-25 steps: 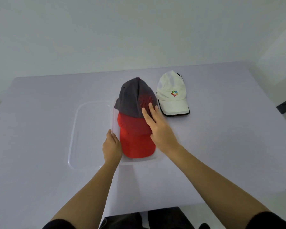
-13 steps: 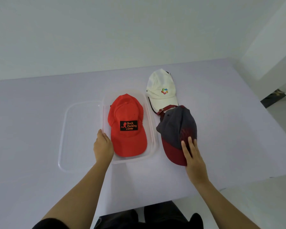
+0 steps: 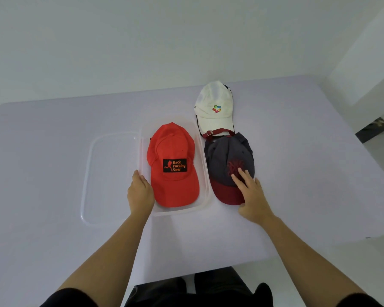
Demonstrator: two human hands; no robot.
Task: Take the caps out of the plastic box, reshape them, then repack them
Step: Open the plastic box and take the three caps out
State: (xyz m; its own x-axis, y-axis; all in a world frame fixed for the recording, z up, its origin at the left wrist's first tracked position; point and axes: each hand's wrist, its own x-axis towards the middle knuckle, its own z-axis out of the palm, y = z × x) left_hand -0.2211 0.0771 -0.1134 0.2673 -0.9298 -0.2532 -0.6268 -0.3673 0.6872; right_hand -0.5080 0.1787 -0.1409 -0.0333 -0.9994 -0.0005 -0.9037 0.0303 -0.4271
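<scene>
A red cap [image 3: 173, 165] with a black "Back Packing Gear" patch lies in the clear plastic box [image 3: 205, 178] at the table's middle. My left hand [image 3: 140, 193] grips the box's left wall near the front corner. A grey cap [image 3: 228, 165] with a dark red brim lies on the table just right of the box. My right hand [image 3: 251, 193] rests on its brim and crown with the fingers spread. A white cap [image 3: 214, 107] with a coloured logo lies behind the grey one, touching its red strap.
The box's clear lid [image 3: 106, 173] lies flat on the white table [image 3: 308, 173], against the box's left side. The table's front edge runs just below my forearms. A white wall stands behind the table.
My right hand lifted the grey cap off the red cap in the box and set it on the table to the right. My left hand stayed on the box wall.
</scene>
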